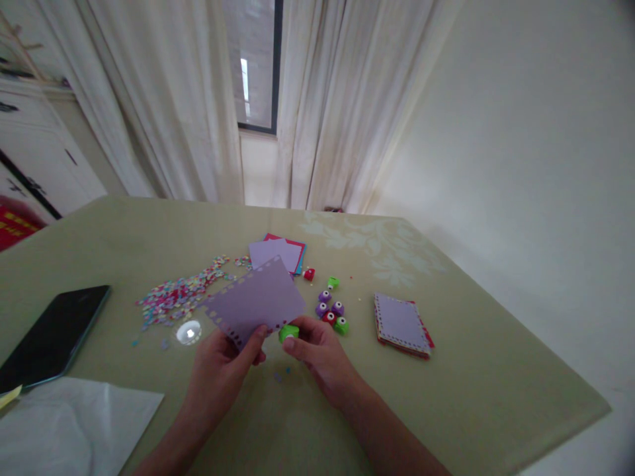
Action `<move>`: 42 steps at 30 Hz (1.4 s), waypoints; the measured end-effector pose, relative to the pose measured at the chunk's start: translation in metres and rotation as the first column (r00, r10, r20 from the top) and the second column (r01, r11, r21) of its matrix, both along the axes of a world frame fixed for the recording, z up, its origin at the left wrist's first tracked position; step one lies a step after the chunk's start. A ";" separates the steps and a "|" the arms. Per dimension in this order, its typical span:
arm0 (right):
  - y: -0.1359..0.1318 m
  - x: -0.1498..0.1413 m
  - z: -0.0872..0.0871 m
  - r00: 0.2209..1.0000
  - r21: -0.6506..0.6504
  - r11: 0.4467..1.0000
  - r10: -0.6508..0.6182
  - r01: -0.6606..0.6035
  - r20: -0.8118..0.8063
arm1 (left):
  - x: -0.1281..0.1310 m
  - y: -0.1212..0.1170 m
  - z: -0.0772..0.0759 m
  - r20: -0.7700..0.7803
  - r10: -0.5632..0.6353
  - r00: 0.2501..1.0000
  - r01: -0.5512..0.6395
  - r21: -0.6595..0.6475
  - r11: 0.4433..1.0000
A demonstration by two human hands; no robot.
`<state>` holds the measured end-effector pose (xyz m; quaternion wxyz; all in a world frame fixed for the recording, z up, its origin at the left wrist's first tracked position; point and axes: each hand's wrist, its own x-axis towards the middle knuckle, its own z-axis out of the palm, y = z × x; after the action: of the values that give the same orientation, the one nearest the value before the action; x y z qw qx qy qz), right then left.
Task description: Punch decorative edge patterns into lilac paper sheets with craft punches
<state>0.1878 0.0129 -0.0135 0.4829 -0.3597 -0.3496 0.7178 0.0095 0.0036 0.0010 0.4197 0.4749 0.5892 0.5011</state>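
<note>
My left hand (225, 363) pinches a purple paper card (262, 297) by its lower edge, holding it tilted above the table. Punched holes run along several of the card's edges. In my right hand (320, 354), thumb and fingers close around a small green craft punch (288, 333), which sits at the card's lower right edge. Just beyond that hand lies a cluster of small purple, red and green punches (329, 318). A red punch (309, 274) and another green punch (333, 282) stand a little farther back.
A pile of coloured paper bits (178, 294) spreads at left, beside a clear round dish (189, 332). Coloured paper sheets (292, 250) lie behind my hands. Stacked punched cards (403, 324) rest at right. A dark tablet (54, 334) and white sheet (99, 420) are at left.
</note>
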 end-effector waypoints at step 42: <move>0.005 0.001 0.002 0.986 0.033 0.986 -0.165 0.165 0.024 | 0.001 0.000 -0.009 -0.136 -0.130 0.982 0.121 -0.071 0.990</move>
<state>0.1887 0.0176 -0.0113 0.5415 -0.3894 -0.3361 0.6650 0.0107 0.0034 -0.0078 0.4228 0.5319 0.6015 0.4202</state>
